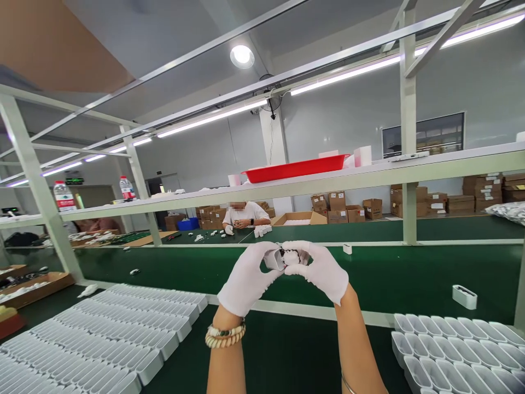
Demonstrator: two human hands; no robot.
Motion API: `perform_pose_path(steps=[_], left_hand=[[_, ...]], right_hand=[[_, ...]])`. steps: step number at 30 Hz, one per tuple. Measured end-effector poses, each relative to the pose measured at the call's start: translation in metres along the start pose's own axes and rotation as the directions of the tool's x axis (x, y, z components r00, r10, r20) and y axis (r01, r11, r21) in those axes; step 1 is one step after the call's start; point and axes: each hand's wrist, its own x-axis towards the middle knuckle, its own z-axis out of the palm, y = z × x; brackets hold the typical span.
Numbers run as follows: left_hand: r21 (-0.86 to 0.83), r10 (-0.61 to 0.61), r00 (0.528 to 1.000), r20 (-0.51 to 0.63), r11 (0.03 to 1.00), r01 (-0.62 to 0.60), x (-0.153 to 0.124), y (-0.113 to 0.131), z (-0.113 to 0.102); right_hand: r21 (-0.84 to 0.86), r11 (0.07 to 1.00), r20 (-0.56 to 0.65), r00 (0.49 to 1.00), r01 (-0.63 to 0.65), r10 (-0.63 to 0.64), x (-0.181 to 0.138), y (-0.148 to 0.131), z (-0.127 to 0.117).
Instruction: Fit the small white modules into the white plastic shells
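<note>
My left hand (250,279), in a white glove, is closed around a hollow white plastic housing (273,260) in the middle of the head view. Facing it, my gloved right hand (322,269) grips a white part with dark bits along its edge (292,257). The two pieces are close together, above the green bench; whether they touch I cannot tell. Fingers hide much of both. Rows of open white housings (159,350) lie at the left, and a smaller block of similar housings (455,350) is at the right.
A white housing (465,296) and a smaller white piece (347,249) stand on the green belt (381,279). The shelf (311,186) above carries a red tray (297,168) and bottles (64,196). Across the belt sits another person (248,213). Shelf posts (409,213) rise at both sides.
</note>
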Motion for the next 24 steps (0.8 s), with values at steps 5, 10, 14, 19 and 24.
perform_pose_path(steps=[5,10,14,19,24], left_hand=[[0.036,0.041,0.999,-0.033,0.999,-0.04,0.002,0.003,0.001],[0.068,0.055,0.996,-0.067,0.996,-0.05,0.005,0.007,-0.001],[0.05,0.072,0.994,-0.086,0.996,-0.068,0.004,0.006,0.0],[0.038,0.08,0.994,-0.074,0.996,-0.078,0.004,0.005,0.0],[0.027,0.09,0.995,-0.053,0.996,-0.089,0.005,0.006,-0.001]], right_hand=[[-0.062,0.998,-0.021,1.0,0.008,-0.01,0.0,0.005,0.002],[-0.111,0.993,-0.057,0.997,0.038,-0.044,0.004,0.013,0.003],[-0.105,0.993,-0.058,0.996,0.061,-0.067,0.005,0.014,0.002],[-0.145,0.988,-0.077,0.995,0.045,-0.057,0.006,0.013,0.001],[-0.147,0.989,-0.1,0.995,-0.003,-0.012,0.006,0.016,-0.001]])
